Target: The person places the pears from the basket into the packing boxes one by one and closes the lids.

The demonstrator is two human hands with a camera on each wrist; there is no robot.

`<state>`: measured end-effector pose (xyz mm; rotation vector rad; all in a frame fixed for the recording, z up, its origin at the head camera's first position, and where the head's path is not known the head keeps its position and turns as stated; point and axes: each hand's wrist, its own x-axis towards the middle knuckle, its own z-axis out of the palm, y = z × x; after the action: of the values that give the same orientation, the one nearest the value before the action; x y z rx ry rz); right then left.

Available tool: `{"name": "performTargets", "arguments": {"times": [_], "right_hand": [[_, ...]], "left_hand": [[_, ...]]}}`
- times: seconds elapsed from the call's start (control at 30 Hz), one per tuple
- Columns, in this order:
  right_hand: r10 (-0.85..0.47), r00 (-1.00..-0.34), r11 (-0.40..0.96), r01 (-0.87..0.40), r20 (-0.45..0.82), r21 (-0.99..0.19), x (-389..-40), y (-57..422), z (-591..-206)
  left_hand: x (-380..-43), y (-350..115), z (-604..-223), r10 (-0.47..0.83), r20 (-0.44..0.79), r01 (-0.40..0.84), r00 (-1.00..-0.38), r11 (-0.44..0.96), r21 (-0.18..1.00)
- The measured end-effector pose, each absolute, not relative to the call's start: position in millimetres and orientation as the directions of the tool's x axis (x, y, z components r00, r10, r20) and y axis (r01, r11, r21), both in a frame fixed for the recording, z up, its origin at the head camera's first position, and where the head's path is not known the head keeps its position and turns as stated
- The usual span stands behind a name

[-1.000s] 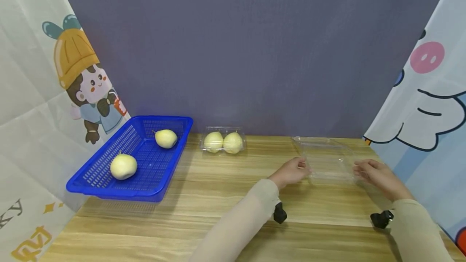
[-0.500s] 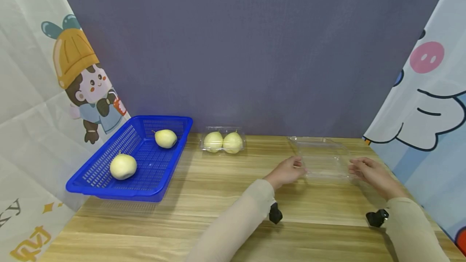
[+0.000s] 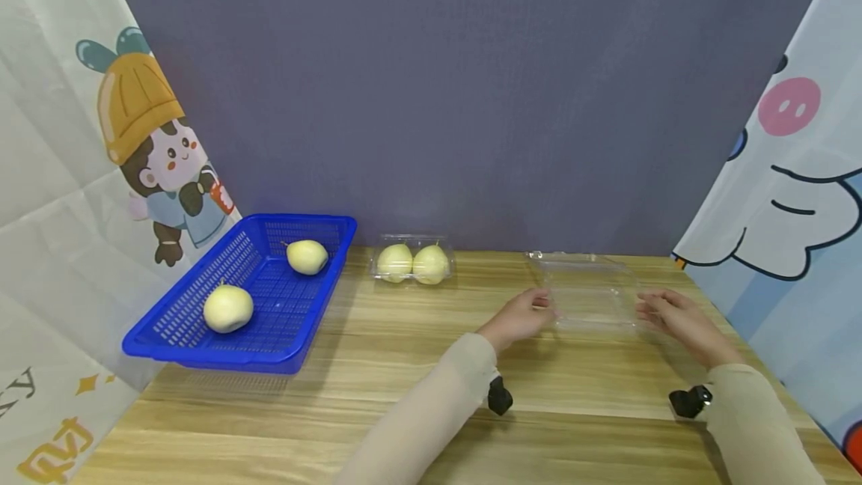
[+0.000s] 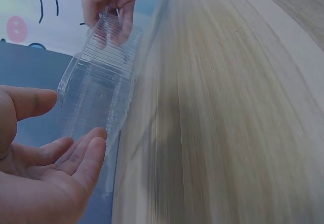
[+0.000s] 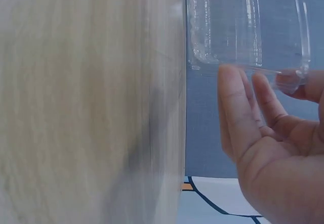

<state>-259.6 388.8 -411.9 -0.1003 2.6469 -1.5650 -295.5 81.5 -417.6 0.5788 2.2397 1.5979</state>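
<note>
A clear plastic fruit box (image 3: 595,305) is between my two hands at the right of the table in the head view; I see no fruit in it. My left hand (image 3: 521,316) holds its left end, with thumb (image 4: 38,104) at the rim and fingers against the side. At the opposite end my right hand (image 3: 683,320) grips the box by the edge, its thumb at a corner in the right wrist view (image 5: 298,84). Whether the box touches the table is hard to tell.
Left on the wooden table (image 3: 377,403) stands a blue plastic basket (image 3: 313,328) with two pale yellow pears (image 3: 229,308). Near the back wall, another clear box (image 3: 413,275) contains two pears (image 3: 431,264). A grey curtain (image 3: 431,96) closes off the back.
Both hands and the clear box between them have shifted a little to the left. Basket, pears and the filled box have stayed in place.
</note>
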Motion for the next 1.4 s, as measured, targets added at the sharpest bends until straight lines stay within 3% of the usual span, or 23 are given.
{"name": "performTargets", "arguments": {"times": [1.4], "right_hand": [[-0.188,-0.982,0.403,-0.073,-0.005,-0.912,-274,343,-411]], "left_hand": [[-300,21,-420,0.513,-0.013,0.138,-0.858,0.254,0.957]]}}
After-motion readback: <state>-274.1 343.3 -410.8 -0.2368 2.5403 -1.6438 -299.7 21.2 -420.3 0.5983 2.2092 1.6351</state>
